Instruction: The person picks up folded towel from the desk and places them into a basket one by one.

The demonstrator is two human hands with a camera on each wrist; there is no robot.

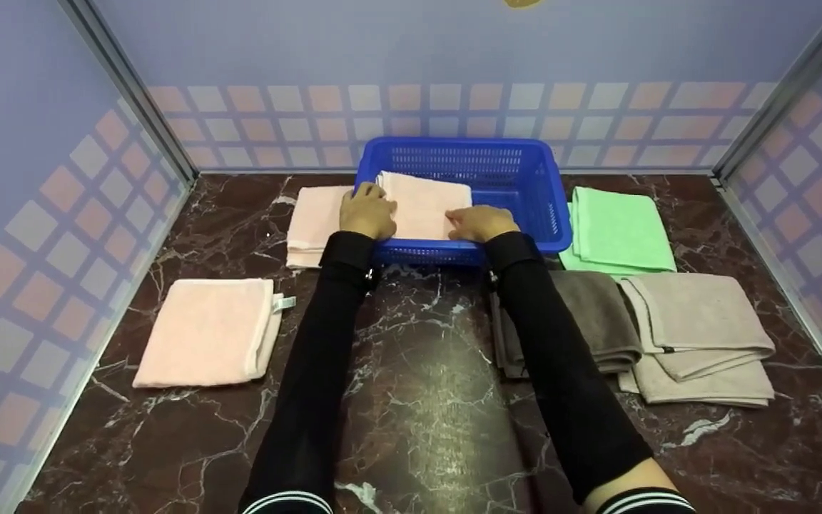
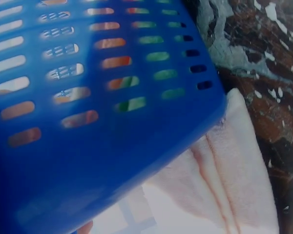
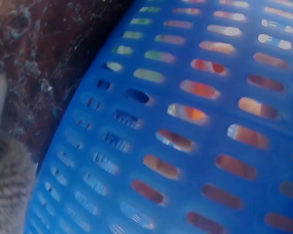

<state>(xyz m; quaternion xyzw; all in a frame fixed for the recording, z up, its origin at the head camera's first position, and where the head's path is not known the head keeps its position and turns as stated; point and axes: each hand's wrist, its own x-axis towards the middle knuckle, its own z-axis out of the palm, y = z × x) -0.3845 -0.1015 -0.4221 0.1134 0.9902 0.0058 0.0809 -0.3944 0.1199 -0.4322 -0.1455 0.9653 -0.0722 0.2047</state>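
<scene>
A folded pale pink towel (image 1: pixel 424 203) lies inside the blue plastic basket (image 1: pixel 525 146), toward its left side. My left hand (image 1: pixel 368 214) holds the towel's left edge, reaching in over the basket's front left corner. At the towel's lower right edge, my right hand (image 1: pixel 484 223) pinches the cloth, fingers pointing left. Both wrists pass over the front rim. The left wrist view is mostly the slotted basket wall (image 2: pixel 102 161), with a pink towel (image 2: pixel 244 161) beside it. In the right wrist view the blue basket wall (image 3: pixel 185 126) hides the hand's grip.
Another folded pink towel (image 1: pixel 315 221) sits left of the basket, and one more pink towel (image 1: pixel 204 332) lies nearer on the left. To the right are a green towel (image 1: pixel 625 228), a dark grey-brown towel (image 1: pixel 596 314) and light grey towels (image 1: pixel 703 314). Patterned walls (image 1: pixel 454 57) enclose the marbled table.
</scene>
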